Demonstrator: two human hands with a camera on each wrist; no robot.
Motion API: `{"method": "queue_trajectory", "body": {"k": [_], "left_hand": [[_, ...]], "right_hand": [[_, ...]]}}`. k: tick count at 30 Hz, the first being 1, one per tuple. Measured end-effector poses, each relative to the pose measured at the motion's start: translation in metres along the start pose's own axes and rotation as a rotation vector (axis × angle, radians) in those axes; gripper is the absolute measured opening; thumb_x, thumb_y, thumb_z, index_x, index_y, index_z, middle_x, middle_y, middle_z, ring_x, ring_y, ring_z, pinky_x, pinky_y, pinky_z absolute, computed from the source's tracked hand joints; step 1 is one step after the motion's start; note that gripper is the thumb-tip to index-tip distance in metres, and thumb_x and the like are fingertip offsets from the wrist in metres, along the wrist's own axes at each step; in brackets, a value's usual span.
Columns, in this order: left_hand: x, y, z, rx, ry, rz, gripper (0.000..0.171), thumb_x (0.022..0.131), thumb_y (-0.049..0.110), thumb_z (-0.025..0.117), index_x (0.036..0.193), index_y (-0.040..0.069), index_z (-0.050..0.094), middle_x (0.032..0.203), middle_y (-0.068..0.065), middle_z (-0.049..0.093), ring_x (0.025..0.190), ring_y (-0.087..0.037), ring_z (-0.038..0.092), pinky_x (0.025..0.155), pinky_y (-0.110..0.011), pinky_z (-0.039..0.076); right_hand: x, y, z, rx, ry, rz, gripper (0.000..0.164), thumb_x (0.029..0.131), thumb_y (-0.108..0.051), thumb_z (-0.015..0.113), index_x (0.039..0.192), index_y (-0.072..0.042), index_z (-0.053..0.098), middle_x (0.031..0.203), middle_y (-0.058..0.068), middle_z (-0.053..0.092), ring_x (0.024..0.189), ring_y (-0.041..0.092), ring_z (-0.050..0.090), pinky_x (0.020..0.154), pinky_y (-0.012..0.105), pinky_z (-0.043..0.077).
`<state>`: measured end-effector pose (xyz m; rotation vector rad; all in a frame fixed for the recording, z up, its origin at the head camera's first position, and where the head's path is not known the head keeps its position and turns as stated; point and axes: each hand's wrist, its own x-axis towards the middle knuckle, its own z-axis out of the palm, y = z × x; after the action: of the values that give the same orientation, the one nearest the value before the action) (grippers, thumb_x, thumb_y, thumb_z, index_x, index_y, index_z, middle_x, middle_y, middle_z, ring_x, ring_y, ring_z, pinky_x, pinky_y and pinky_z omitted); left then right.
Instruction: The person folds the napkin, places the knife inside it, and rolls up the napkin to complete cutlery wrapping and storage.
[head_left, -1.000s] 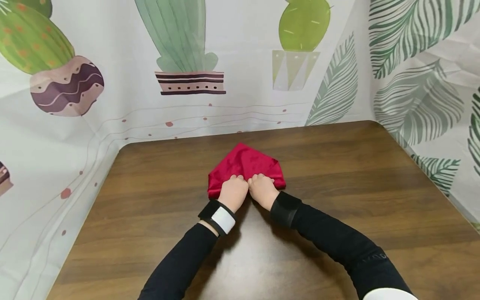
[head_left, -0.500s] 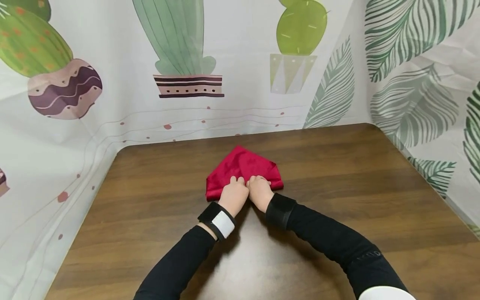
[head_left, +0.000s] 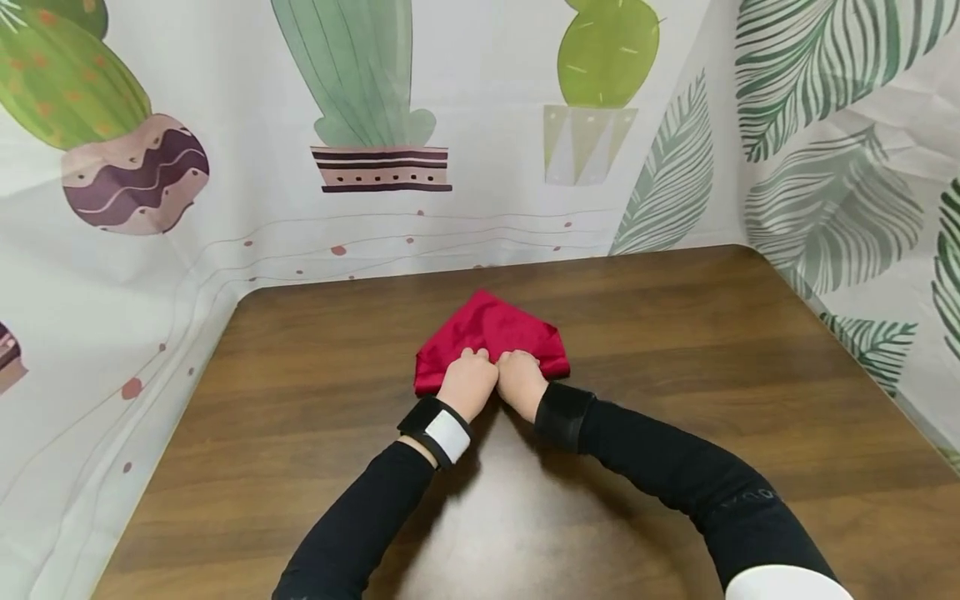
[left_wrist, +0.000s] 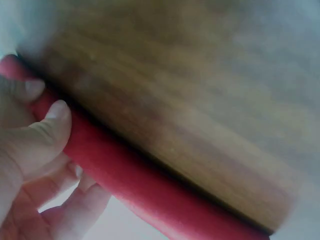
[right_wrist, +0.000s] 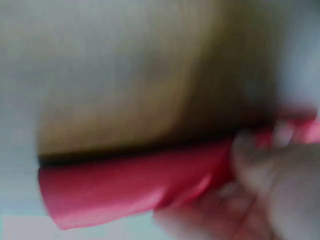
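Observation:
A shiny red cloth (head_left: 487, 321) lies on the table in the head view, its far side coming to a point and its near edge rolled. My left hand (head_left: 467, 385) grips the middle of that near edge, thumb on the near side. In the left wrist view, the roll (left_wrist: 150, 182) runs as a smooth red tube past the thumb and fingers. Right beside it, my right hand (head_left: 521, 383) holds the same edge with curled fingers. The right wrist view is blurred, but the thumb (right_wrist: 250, 165) shows against the roll. The fingertips are mostly hidden from above.
The brown wooden table (head_left: 300, 467) has rounded far corners. Behind it and along both sides hangs a white curtain (head_left: 495, 167) printed with cacti and leaves. Black wrist straps (head_left: 562, 414) sit over both wrists. A white round edge (head_left: 786, 582) shows at the bottom right.
The right hand has pulled back very slightly, its fingers more tucked under. The left hand and the cloth stay in nearly the same place; the head view shifts a little.

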<state>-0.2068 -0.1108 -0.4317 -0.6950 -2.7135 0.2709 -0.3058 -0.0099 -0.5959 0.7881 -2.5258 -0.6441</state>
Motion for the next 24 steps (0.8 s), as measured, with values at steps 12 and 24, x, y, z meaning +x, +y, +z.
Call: {"method": "queue_trajectory", "body": {"k": [12, 24], "left_hand": [[0.000, -0.002, -0.002, -0.049, -0.009, 0.074, 0.011, 0.074, 0.001, 0.064, 0.066, 0.009, 0.066, 0.066, -0.009, 0.053, 0.055, -0.025, 0.055, 0.047, -0.032, 0.047], [0.003, -0.010, -0.002, -0.026, -0.055, 0.105, 0.007, 0.078, 0.006, 0.062, 0.072, 0.009, 0.065, 0.069, -0.008, 0.055, 0.059, -0.023, 0.057, 0.050, -0.032, 0.048]], "right_hand": [[0.003, 0.006, 0.007, 0.120, -0.101, -0.082, 0.019, 0.082, -0.017, 0.049, 0.068, -0.016, 0.062, 0.069, 0.003, 0.058, 0.056, 0.025, 0.055, 0.037, 0.043, 0.042], [-0.007, 0.020, -0.039, 0.077, 0.110, -0.103, 0.023, 0.086, -0.011, 0.044, 0.068, -0.011, 0.059, 0.062, 0.008, 0.052, 0.055, 0.028, 0.051, 0.043, 0.038, 0.043]]}}
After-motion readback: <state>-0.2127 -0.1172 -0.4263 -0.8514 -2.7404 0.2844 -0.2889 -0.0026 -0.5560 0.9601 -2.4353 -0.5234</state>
